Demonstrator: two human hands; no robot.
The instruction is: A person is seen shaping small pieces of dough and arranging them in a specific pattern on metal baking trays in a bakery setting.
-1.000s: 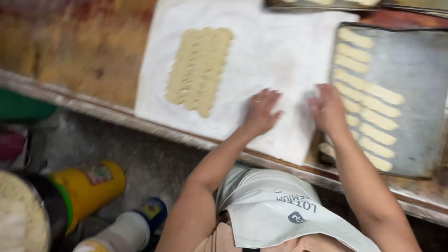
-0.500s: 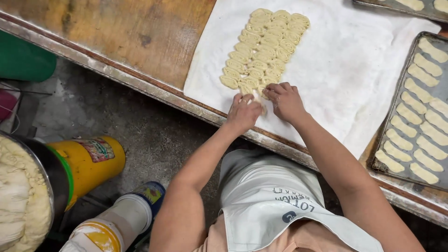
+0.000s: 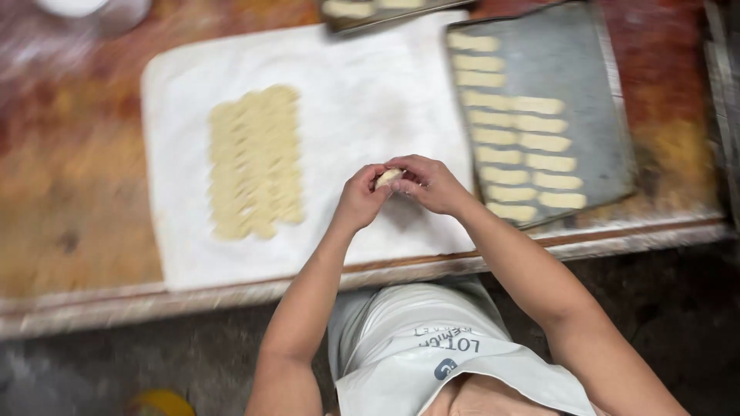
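A: On the long, worn wooden workbench [image 3: 85, 192] lies a white floured cloth sheet [image 3: 370, 92], and to its right a grey metal baking tray [image 3: 593, 100] lined with pale finger-shaped dough strips [image 3: 539, 142]. What risk does the tray carry?

B: Its near corner sits close to the bench edge; a knock from the person's right forearm could shift it and crowd the strips together.

A: And the flat block of cut, ridged yellow dough [image 3: 256, 160] on the sheet?

B: It lies well apart from both hands, so it looks safe, though soft pieces left packed may stick to one another.

A: Where is the small pale dough piece [image 3: 388, 177]?

B: Above the sheet, pinched between the left hand [image 3: 361, 199] and the right hand [image 3: 428, 183]. Both sets of fingers are curled closed around it, touching each other. The frame is blurred, so its exact shape is hard to tell.

A: The danger there?

B: Too much squeeze could flatten or tear it, and a loose hold could drop it.
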